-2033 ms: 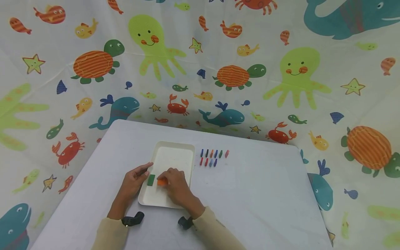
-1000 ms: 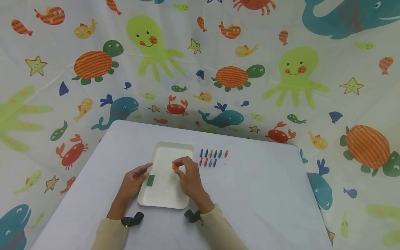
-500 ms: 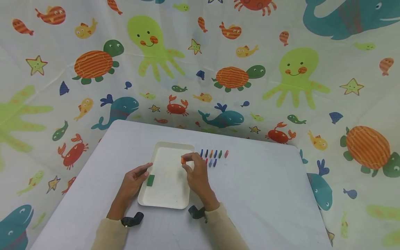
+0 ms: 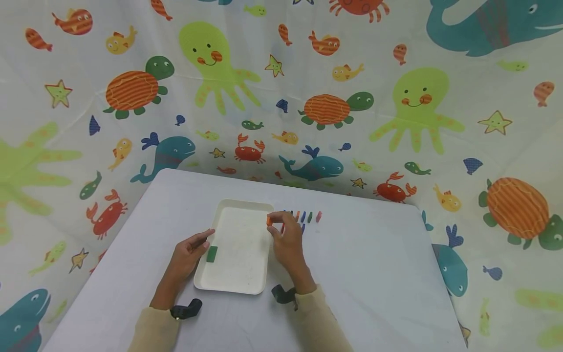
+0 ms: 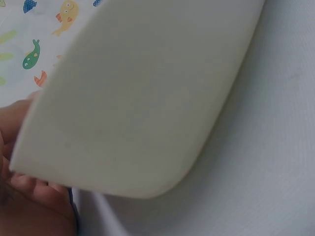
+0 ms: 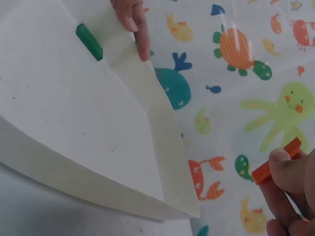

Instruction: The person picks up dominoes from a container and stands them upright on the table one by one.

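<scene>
Between thumb and fingers, my right hand [image 4: 288, 242] pinches a small orange rectangular bar [image 6: 276, 161], held up over the right rim of a white tray [image 4: 239, 254]. My left hand [image 4: 188, 254] grips the tray's left rim, its thumb on the inner side and a finger along the outside. A green bar [image 4: 212, 254] lies in the tray near that hand; it also shows in the right wrist view [image 6: 89, 42]. In the left wrist view the tray's pale outer wall [image 5: 133, 108] fills much of the picture, hiding part of the left fingers.
Right of the tray, short coloured sticks stand in rows on the white-covered table [image 4: 374, 274]; a pink stick [image 4: 318, 216] ends the back row. My right hand hides several of them. A sea-animal curtain [image 4: 281, 98] hangs behind the table. Dark specks dot the tray floor.
My right hand has lifted the orange bar from beside the green bar and carried it back and right to the tray's right rim. The left hand and tray have stayed put.
</scene>
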### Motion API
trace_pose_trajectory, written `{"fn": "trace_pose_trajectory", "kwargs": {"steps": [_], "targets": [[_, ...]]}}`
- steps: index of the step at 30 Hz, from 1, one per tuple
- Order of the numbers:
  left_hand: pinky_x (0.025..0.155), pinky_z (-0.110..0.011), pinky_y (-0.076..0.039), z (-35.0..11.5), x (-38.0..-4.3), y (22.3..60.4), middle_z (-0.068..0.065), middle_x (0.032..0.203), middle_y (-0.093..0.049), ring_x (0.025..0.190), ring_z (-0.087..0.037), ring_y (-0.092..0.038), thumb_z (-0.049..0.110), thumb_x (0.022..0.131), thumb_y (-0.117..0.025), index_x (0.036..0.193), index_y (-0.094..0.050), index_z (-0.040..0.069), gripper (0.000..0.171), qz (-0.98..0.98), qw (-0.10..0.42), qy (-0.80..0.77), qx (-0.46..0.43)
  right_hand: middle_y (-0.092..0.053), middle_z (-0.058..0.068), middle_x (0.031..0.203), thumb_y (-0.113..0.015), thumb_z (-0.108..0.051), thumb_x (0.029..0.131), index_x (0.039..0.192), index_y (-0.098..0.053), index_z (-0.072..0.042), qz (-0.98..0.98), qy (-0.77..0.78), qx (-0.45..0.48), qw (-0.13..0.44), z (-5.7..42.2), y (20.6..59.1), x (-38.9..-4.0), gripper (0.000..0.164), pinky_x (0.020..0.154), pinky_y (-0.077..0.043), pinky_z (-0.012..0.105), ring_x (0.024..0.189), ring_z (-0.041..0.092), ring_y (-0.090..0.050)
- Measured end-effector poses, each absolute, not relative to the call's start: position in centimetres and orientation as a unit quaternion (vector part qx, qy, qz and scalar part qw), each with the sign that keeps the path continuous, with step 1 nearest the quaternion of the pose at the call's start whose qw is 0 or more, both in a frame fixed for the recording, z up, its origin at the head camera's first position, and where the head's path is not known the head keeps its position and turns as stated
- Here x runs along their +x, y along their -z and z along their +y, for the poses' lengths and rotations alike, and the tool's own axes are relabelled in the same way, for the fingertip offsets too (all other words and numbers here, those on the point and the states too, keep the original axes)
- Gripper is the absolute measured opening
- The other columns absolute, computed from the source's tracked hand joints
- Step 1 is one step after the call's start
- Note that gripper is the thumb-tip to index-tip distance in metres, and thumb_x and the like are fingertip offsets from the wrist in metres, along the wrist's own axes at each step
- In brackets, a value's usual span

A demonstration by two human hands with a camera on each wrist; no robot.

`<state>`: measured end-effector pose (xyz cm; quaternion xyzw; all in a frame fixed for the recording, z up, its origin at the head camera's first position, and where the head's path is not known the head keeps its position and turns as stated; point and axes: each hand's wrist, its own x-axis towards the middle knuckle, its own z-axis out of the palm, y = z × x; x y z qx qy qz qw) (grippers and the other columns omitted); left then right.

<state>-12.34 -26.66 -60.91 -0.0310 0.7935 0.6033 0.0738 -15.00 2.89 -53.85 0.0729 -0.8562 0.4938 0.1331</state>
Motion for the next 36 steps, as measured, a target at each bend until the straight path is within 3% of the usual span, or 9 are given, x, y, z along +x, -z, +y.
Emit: {"fn": "trace_pose_trajectory", "kwargs": {"steps": [13,18,26,36], "targets": [[0.100,0.004,-0.037,-26.7,-12.2,61.0,-0.007,0.167,-0.048,0.159,-0.032,-0.039,0.030,0.108,-0.063,0.157,-0.054,0.017,0.051,0.794,0.081,-0.601,-0.046,-0.073,-0.002,0.120,-0.078,-0.006,0.096,0.123,-0.069,-0.019,-0.845,-0.506,0.038,0.168,5.1,54.0,-15.9,0.032,0.113,-0.055,0.048,0.115,0.016,-0.070],[0.100,0.004,-0.037,-26.7,-12.4,61.0,-0.008,0.167,-0.048,0.159,-0.032,-0.040,0.029,0.108,-0.064,0.156,-0.055,0.016,0.050,0.796,0.078,-0.599,-0.045,-0.074,-0.002,0.120,-0.078,-0.006,0.096,0.122,-0.069,-0.020,-0.840,-0.514,0.021,0.173,6.1,54.1,-16.2,0.031,0.109,-0.056,0.056,0.113,0.017,-0.070],[0.101,0.003,-0.038,-26.8,-12.6,61.0,-0.008,0.166,-0.049,0.158,-0.032,-0.040,0.030,0.108,-0.063,0.156,-0.054,0.017,0.050,0.796,0.081,-0.599,-0.047,-0.073,-0.005,0.121,-0.077,-0.008,0.098,0.123,-0.069,-0.021,-0.846,-0.501,-0.018,0.181,7.4,54.3,-16.5,0.029,0.114,-0.055,0.047,0.115,0.014,-0.070],[0.100,0.003,-0.038,-26.8,-12.6,61.0,-0.009,0.166,-0.049,0.158,-0.033,-0.041,0.028,0.109,-0.063,0.156,-0.054,0.015,0.050,0.799,0.078,-0.594,-0.044,-0.072,-0.001,0.124,-0.074,-0.004,0.099,0.124,-0.068,-0.019,-0.846,-0.497,-0.043,0.186,9.4,55.6,-17.0,0.029,0.117,-0.052,0.048,0.120,0.019,-0.068]]}}
